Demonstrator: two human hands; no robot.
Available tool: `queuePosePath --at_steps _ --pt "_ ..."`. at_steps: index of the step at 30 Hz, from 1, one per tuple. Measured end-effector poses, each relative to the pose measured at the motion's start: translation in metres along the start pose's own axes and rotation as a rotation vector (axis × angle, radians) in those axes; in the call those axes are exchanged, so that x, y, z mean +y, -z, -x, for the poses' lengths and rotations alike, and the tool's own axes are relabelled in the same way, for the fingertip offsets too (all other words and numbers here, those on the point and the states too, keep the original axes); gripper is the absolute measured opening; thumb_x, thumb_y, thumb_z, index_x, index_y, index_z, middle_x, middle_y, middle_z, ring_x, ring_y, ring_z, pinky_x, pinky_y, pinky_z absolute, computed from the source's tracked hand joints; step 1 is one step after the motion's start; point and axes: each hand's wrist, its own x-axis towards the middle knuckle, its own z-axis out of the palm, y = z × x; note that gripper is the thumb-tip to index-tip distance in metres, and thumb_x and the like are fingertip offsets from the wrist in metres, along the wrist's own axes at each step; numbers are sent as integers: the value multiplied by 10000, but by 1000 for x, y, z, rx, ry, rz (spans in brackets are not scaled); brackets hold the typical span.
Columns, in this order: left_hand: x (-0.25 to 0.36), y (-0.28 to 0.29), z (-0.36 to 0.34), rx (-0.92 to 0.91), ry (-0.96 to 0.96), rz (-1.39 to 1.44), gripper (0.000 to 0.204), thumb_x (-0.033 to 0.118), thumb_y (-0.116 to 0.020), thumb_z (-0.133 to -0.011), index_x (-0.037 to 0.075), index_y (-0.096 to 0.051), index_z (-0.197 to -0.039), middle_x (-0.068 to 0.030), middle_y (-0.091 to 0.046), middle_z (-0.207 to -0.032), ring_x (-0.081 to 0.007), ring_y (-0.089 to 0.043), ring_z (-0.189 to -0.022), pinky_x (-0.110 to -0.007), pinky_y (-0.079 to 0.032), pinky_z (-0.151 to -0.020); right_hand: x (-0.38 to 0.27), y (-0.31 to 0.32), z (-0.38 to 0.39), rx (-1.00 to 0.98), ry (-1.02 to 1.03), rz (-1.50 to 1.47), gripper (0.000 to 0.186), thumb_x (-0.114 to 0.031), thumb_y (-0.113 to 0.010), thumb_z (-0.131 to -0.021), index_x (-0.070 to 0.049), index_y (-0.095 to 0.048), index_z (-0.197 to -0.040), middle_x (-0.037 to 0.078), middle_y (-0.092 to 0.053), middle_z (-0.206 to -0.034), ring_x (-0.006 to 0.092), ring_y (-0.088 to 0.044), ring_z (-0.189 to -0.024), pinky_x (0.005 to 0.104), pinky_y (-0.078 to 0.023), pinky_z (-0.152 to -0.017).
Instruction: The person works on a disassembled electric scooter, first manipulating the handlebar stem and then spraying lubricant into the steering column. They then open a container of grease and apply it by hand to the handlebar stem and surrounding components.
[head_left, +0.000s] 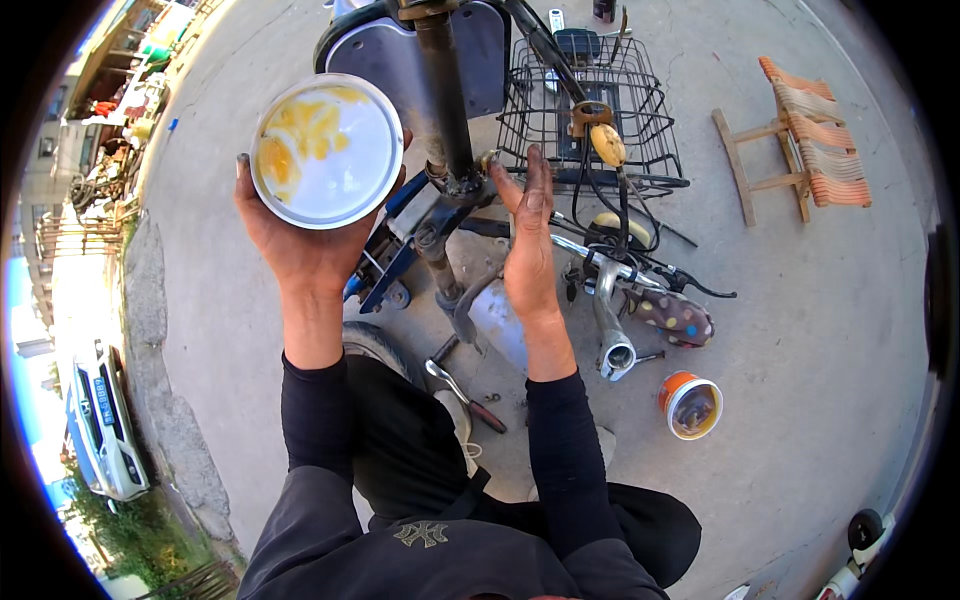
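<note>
One-handed, cradles smeared lid in left hand, left of black tube; holds right hand, thumb spread, right of tube.

You have two bare hands, your left hand and your right hand, and one round white lid smeared with yellow in your left grip. Right of that grip are one black wire basket, one wooden folding stool with orange slats and one orange-and-white tub; below it, one silver tool with a red-and-black handle.
</note>
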Motion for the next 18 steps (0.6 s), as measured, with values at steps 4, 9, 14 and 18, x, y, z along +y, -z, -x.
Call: queuePosePath --at_steps 4,9,14,18 --pt "-1 0 0 13 -10 -33 939 743 -446 -899 147 -306 -1611 -221 -338 -1630 -553 -319 -1472 -619 -305 -1172 0 -4 1 -29 -33 -20 737 -535 -129 -1121 -61 -570 -1475 121 -217 -1713 279 -14 -1605 436 -51 -1287" --pt "-5 2 -4 4 10 -30 949 753 -440 -895 146 -304 -1613 -225 -343 -1627 -552 -328 -1469 -611 -307 -1170 9 -5 -2 77 71 122 555 -435 -303 -1132 -107 -693 -1351 177 -338 -1658 401 -186 -1550 504 -128 -1252" --pt "-5 6 -6 20 -10 -55 939 742 -433 -899 147 -300 -1614 -229 -331 -1631 -551 -311 -1478 -612 -299 -1177 -6 13 -8 44 240 526 475 -414 -409 -1108 -136 -785 -1194 181 -458 -1583 426 -283 -1504 535 -196 -1218" --pt "-8 7 -8 20 -15 -49 934 730 -437 -901 143 -298 -1614 -231 -322 -1634 -557 -298 -1480 -617 -292 -1183 -3 21 -10 50 282 423 465 -415 -445 -1097 -112 -789 -1172 182 -469 -1574 433 -283 -1503 529 -200 -1220"
